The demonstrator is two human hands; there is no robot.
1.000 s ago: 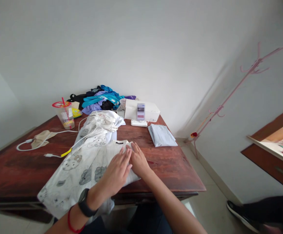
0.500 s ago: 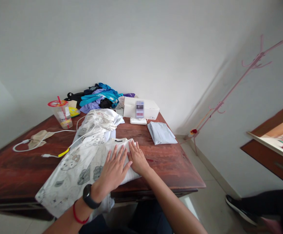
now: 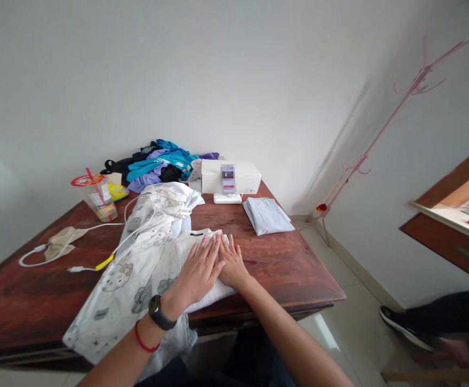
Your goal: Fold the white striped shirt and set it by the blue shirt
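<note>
No wording can be read anywhere — the label on the white box point(image 3: 231, 176) is blurred out, the printing on the plastic cup point(image 3: 96, 196) is too small to make out, and the black tag on the folded white garment point(image 3: 196, 234) shows no legible letters.

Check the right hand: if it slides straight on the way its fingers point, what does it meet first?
Probably the white box and the small white device before it; the right hand points up-table over the white ribbed garment. Depth unclear.

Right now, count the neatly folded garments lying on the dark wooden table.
2: a white ribbed folded garment under both flat hands at the near edge, and a pale grey folded garment by the white box. The heaps may hide more.
</note>
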